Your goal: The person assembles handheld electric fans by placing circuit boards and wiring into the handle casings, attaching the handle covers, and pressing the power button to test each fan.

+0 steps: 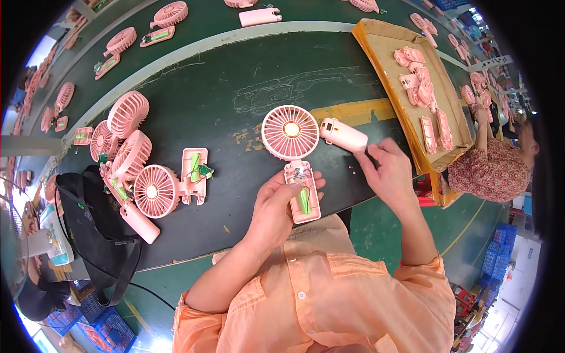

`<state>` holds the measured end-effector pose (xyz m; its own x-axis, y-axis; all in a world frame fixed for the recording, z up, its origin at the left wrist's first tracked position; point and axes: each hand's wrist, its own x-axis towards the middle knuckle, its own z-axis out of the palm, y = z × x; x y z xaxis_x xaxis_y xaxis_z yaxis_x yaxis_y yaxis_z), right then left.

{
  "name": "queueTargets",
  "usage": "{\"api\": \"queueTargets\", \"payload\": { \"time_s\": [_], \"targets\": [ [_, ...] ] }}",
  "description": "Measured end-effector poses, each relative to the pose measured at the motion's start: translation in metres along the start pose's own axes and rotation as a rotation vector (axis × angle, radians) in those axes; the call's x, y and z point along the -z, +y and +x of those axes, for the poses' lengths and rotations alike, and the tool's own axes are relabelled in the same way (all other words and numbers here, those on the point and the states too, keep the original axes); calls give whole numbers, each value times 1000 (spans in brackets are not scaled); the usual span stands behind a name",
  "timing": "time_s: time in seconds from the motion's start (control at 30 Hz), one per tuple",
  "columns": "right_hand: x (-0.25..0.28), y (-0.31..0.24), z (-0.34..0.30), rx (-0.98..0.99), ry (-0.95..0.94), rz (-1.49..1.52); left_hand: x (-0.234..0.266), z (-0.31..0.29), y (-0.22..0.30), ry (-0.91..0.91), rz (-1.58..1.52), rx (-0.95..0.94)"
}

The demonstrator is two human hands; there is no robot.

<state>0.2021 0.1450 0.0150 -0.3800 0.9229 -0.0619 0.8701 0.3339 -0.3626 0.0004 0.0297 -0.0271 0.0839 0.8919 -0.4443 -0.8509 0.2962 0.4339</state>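
Observation:
My left hand (273, 206) grips a pink handheld fan (291, 132) by its handle, over the table edge in front of me. The handle is uncovered: inside show a green battery (304, 199) and, near the fan head, a small circuit board with wires. My left thumb presses beside the battery. To the right of the fan head is a pink handle cover (344, 135), a rounded shell with a small dark window at its far end. My right hand (388, 170) pinches the cover's near end between thumb and fingers.
Left on the dark table (235, 165) lie several pink fans (156, 191) and an uncovered handle (194, 176), beside a black bag (88, 217). A cardboard tray (382, 65) of pink shells stands right. Beyond, a green conveyor (206, 23) carries more fans. Another person (491, 173) sits far right.

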Motion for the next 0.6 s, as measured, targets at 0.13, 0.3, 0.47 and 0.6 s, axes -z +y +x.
{"api": "queueTargets", "payload": {
  "time_s": [0.13,0.3,0.47,0.6],
  "targets": [
    [-3,0,18,474,258,-160,0,-1,-2,-50,28,2],
    [-14,3,14,416,131,-78,0,-2,-3,-106,40,11],
    [-7,-37,-25,411,305,26,-1,-3,-7,-131,46,1],
    [-18,-60,-51,482,226,36,4,0,-10,-235,2,-47]
  ]
}}
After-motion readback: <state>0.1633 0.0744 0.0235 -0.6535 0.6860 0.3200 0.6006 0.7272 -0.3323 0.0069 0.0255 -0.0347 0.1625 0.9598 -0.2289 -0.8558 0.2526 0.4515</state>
